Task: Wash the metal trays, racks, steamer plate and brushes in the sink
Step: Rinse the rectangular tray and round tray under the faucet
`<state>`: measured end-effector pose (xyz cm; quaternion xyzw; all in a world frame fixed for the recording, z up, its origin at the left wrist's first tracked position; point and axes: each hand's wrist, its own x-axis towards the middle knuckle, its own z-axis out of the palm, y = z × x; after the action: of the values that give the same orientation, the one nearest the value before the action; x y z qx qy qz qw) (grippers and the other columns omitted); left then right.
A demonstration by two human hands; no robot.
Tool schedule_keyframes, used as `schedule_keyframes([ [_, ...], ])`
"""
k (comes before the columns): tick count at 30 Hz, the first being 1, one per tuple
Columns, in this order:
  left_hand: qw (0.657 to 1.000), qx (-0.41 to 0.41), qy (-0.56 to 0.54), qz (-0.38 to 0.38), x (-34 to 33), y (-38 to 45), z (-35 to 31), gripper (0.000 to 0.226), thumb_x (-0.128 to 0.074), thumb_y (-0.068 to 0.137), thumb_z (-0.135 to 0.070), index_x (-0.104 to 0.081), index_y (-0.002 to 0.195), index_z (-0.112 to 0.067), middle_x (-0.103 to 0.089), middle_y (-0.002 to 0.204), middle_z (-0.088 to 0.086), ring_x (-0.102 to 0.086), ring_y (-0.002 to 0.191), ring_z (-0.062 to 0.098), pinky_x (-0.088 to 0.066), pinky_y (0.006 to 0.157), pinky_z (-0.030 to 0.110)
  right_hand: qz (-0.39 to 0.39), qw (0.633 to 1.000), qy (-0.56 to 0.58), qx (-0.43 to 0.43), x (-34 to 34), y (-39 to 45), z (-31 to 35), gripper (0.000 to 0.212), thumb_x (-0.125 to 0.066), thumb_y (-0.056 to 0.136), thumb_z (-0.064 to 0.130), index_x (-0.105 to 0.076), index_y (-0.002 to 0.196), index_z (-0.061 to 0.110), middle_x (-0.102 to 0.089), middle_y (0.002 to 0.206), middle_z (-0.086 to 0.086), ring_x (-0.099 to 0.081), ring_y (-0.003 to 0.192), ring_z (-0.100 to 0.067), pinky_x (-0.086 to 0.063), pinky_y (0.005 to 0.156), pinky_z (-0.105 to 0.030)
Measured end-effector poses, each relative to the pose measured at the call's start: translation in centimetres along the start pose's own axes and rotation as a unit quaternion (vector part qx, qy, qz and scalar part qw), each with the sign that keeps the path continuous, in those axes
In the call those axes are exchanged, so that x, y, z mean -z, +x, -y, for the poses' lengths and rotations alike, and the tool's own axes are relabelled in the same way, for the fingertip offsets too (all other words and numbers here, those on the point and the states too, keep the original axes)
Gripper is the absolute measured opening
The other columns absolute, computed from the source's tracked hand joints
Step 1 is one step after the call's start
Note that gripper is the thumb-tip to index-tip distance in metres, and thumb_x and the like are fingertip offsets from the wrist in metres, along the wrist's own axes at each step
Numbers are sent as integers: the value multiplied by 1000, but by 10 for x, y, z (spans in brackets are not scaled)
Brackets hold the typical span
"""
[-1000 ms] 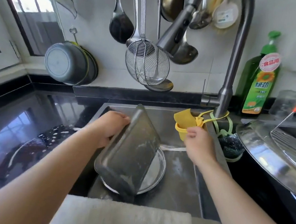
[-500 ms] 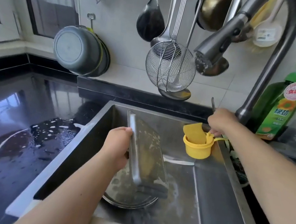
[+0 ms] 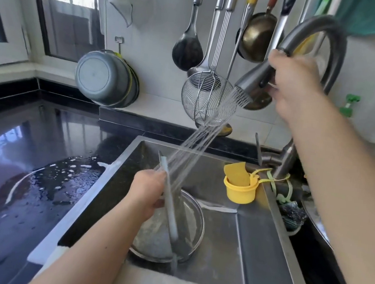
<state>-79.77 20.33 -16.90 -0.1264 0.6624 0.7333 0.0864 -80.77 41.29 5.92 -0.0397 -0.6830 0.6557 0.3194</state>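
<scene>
Left hand: my left hand (image 3: 149, 190) grips the metal tray (image 3: 169, 201) by its long edge, fingers curled round the rim, holding it on edge and tilted over the sink (image 3: 261, 247).
Right hand: my right hand (image 3: 291, 88) is wrapped round the pull-out spray head (image 3: 253, 79), aiming it down and to the left.
Water: the spray (image 3: 196, 143) runs and strikes the tray's upper part; a thin stream drains off its lower corner.
Tray position: above the round pan (image 3: 169, 232) that lies on the sink floor; I cannot tell whether the tray's lower corner touches the pan.
Progress: I judge this the rinsing of one tray, so the task is at an early or middle stage; the round pan holds cloudy water and looks not yet rinsed.
Left to do: racks, steamer plate and brushes are not identifiable here, so I cannot count them as done.
Nearby: a yellow cup (image 3: 240, 189) hangs at the sink's right edge; the counter (image 3: 35, 169) at left is wet.
Hidden: the tray's inner face is turned away from the camera; its cleanliness cannot be read.
Cut off: the area right of the sink is largely covered by my right forearm.
</scene>
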Motion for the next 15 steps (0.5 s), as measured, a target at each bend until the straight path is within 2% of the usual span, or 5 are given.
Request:
schedule_keyframes([
  [3,1000,-16,2,9,2,2,0,19,-49,99,1,-65,87,-2,-65,71,11,-66,53,20,-54,50,32,-43,990,-129,38,-7,-2,-17,15,-63,95,26,-66,107,17,-68,102,-4,-65,95,-17,-57,83,-33],
  [6,999,-30,17,11,1,2,2,22,-49,97,2,-60,79,-5,-63,70,11,-64,53,20,-52,50,30,-24,963,-266,44,4,-28,-52,13,-66,92,27,-68,103,21,-68,97,0,-66,91,-20,-55,77,-35],
  [10,999,-39,27,26,-3,4,6,26,-45,96,6,-67,102,-6,-74,86,14,-72,72,28,-60,62,39,64,930,-359,-50,14,-68,-108,19,-74,83,32,-65,88,17,-68,91,-5,-65,88,-30,-56,81,-43],
  [13,998,-41,33,35,-8,8,11,33,-41,94,11,-68,103,-6,-73,87,15,-70,73,29,-59,63,38,154,935,-290,-130,6,-83,-133,22,-77,80,29,-62,91,16,-69,96,-8,-69,92,-29,-63,76,-50],
  [15,998,-35,32,38,-12,10,11,30,-42,96,11,-67,100,-4,-73,83,14,-68,69,26,-56,56,32,193,939,-248,-142,0,-83,-139,22,-75,87,24,-60,99,14,-67,104,-7,-69,96,-24,-64,71,-47],
])
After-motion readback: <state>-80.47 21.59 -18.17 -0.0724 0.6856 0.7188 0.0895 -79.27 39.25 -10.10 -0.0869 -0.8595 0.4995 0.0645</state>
